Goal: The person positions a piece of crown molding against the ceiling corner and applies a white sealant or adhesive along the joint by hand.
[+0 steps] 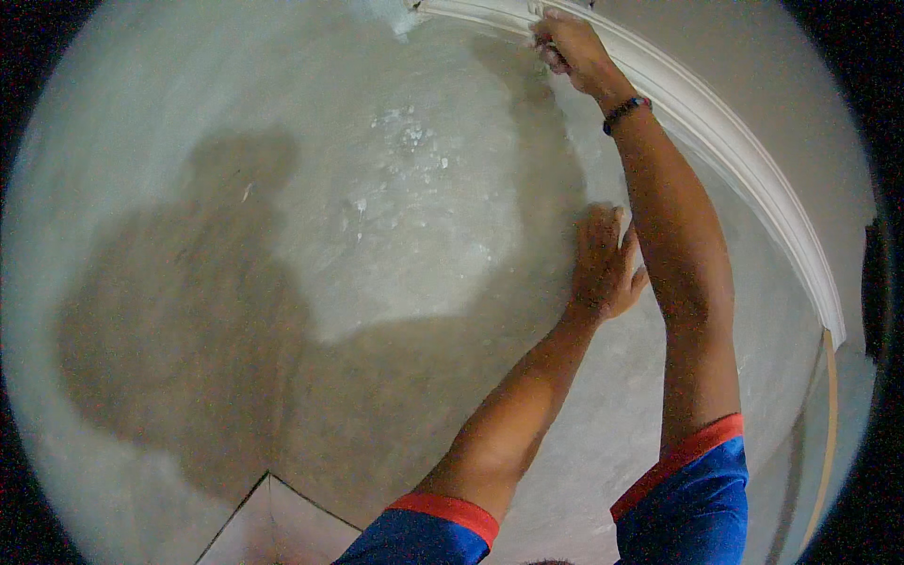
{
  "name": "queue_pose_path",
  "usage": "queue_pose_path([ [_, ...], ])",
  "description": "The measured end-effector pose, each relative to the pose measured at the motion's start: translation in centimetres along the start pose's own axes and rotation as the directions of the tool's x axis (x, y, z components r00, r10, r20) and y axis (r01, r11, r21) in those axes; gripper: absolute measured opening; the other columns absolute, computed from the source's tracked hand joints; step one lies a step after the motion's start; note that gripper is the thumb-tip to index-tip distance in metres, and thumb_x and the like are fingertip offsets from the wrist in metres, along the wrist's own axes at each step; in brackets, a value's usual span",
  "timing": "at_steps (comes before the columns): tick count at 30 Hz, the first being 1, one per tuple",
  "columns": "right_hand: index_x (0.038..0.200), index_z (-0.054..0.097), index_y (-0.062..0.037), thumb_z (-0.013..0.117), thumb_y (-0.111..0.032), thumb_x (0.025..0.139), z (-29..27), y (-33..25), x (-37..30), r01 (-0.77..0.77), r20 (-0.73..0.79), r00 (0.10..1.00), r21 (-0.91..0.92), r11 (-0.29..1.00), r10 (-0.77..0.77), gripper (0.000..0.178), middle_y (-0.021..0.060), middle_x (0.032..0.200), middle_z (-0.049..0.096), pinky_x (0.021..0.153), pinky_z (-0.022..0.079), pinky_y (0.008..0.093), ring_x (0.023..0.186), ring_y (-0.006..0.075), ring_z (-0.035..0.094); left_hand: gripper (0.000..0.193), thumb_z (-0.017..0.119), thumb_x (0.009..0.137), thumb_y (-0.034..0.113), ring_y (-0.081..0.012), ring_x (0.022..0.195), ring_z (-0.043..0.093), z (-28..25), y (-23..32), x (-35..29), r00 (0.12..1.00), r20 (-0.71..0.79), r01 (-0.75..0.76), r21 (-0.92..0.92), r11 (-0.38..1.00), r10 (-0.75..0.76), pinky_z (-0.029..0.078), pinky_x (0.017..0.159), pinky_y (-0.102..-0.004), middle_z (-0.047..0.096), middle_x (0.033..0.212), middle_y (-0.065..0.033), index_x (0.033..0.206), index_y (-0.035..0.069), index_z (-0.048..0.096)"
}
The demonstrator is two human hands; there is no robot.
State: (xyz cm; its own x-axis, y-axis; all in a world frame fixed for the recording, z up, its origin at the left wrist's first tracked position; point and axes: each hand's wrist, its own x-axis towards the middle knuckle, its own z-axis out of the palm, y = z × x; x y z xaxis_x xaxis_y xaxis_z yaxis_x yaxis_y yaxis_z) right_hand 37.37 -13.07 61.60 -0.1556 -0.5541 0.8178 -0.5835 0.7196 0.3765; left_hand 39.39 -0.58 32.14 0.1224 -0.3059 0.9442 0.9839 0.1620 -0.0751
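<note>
I see the right hand [573,52] nearer, curled, contents unclear, at the long white ribbed moulding [778,198] lining the mottled grey wall's [414,245] upper edge; left hand [607,264] spreads open, lower.

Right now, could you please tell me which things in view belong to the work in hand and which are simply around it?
Seem in use:
white moulding, at the curled right hand
wall, the left hand spread against it

Around it, untouched:
tan strip, below the moulding's right end
dark-edged pale surface, lower left
dark thing, right edge, unclear
</note>
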Motion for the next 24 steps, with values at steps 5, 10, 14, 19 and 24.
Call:
queue_pose_path([
  [5,0.109,0.054,-0.0095,0.055,-0.016,0.09,-1.0,-1.8,-5.8,-0.405,0.122,0.913,0.362,0.84,0.388,0.02,-0.0007,0.074,0.059,0.042,0.028,0.0223,0.051,0.0057,0.04,0.076,0.067,0.083,0.035,-0.0478,0.136,0.026,0.7,0.1,-0.4,0.998,0.018,-0.053,0.032,0.998,0.052,0.018,0.11,-0.0633,0.03,0.147,-0.0266,0.143,0.002,0.033],
  [10,0.117,0.049,-0.0091,0.054,-0.013,0.092,-3.2,-3.7,-13.0,-0.386,0.219,0.904,0.787,0.481,0.368,0.026,0.0027,0.077,0.06,0.043,0.029,0.0219,0.053,0.0064,0.041,0.071,0.055,0.089,0.044,-0.0447,0.134,0.029,0.7,1.5,-0.5,0.992,0.12,0.019,0.182,0.983,-0.042,0.017,0.11,-0.0587,0.033,0.146,-0.0236,0.144,0.004,0.036],
  [14,0.129,0.044,-0.0105,0.052,-0.011,0.092,-8.5,-2.8,-19.1,-0.382,0.252,0.887,0.871,0.308,0.387,0.038,0.0074,0.092,0.061,0.044,0.034,0.0201,0.056,0.0068,0.042,0.065,0.05,0.09,0.048,-0.0489,0.129,0.034,0.4,4.1,0.3,0.998,0.062,0.008,0.166,0.986,-0.019,0.023,0.106,-0.06,0.04,0.137,-0.0266,0.134,0.001,0.045],
  [19,0.136,0.042,-0.0107,0.051,-0.01,0.093,-17.6,-3.6,-28.9,-0.274,0.235,0.915,0.958,0.079,0.326,0.045,0.0102,0.096,0.061,0.044,0.037,0.0194,0.056,0.0066,0.041,0.062,0.056,0.088,0.043,-0.0474,0.123,0.038,2.1,9.1,-0.5,0.992,-0.019,-0.116,0.296,0.948,0.127,0.026,0.103,-0.06,0.042,0.133,-0.0257,0.133,0.001,0.046],
  [24,0.141,0.04,-0.0111,0.05,-0.009,0.092,-28.3,-4.8,-39.5,-0.222,0.186,0.918,0.973,0.066,0.35,0.05,0.011,0.096,0.061,0.043,0.037,0.0197,0.054,0.0064,0.04,0.061,0.059,0.087,0.038,-0.045,0.124,0.039,4.4,15.4,-1.6,0.991,0.013,-0.127,0.376,0.918,0.132,0.026,0.103,-0.0593,0.043,0.133,-0.0247,0.136,0.004,0.045],
])
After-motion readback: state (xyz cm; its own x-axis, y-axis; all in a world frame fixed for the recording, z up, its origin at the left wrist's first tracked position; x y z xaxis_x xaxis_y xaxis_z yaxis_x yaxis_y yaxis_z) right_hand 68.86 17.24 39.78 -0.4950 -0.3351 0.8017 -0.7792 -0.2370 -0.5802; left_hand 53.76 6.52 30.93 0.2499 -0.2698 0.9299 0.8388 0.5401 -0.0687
